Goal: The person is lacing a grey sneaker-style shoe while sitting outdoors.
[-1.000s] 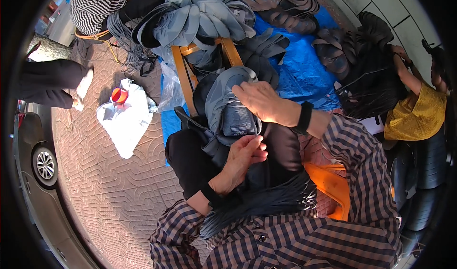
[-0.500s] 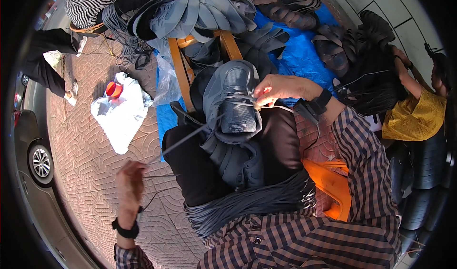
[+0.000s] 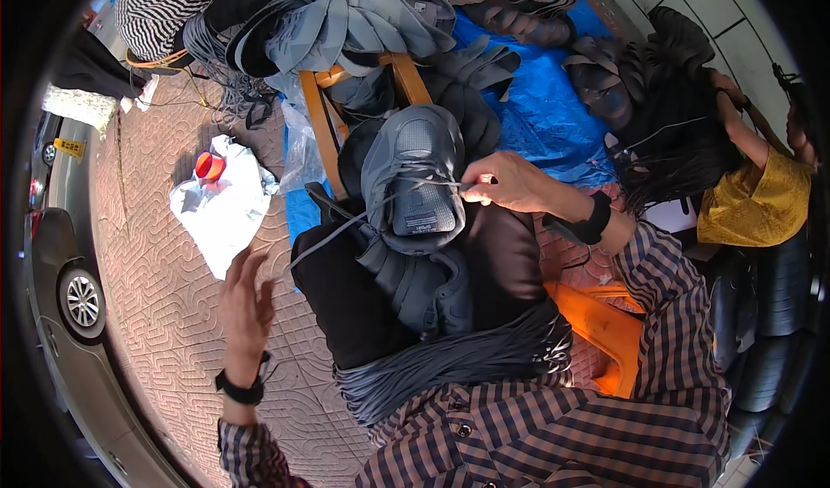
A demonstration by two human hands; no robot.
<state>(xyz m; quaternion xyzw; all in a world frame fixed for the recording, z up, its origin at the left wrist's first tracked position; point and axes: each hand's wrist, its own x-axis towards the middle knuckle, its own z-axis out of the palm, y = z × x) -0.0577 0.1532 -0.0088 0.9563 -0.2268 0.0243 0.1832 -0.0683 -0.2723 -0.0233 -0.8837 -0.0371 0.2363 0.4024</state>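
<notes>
A grey shoe upper (image 3: 415,146) with a padded tongue (image 3: 424,210) lies across my lap. My right hand (image 3: 510,184) pinches a thin grey shoelace at the upper's right eyelet edge. From there the shoelace (image 3: 346,226) crosses the tongue and trails slackly down to the left. Near its loose end, my left hand (image 3: 246,306) is raised over the paving with its fingers stretched out and slightly apart. More stacked grey uppers (image 3: 406,285) lie between my thighs. A thick bundle of dark laces (image 3: 458,363) rests across my waist.
Beyond my knees, grey uppers (image 3: 354,21) are piled on a wooden frame (image 3: 320,133). Brown uppers lie on a blue tarp (image 3: 553,125). A white bag (image 3: 225,220) with a red roll (image 3: 208,167) sits on the left. Another person (image 3: 752,194) is at the right; a car (image 3: 73,341) stands at far left.
My left hand has risen slightly and its fingers have straightened. The shoelace has gone from taut to slack. My right hand stays at the upper's edge. A passer-by at upper left has moved away.
</notes>
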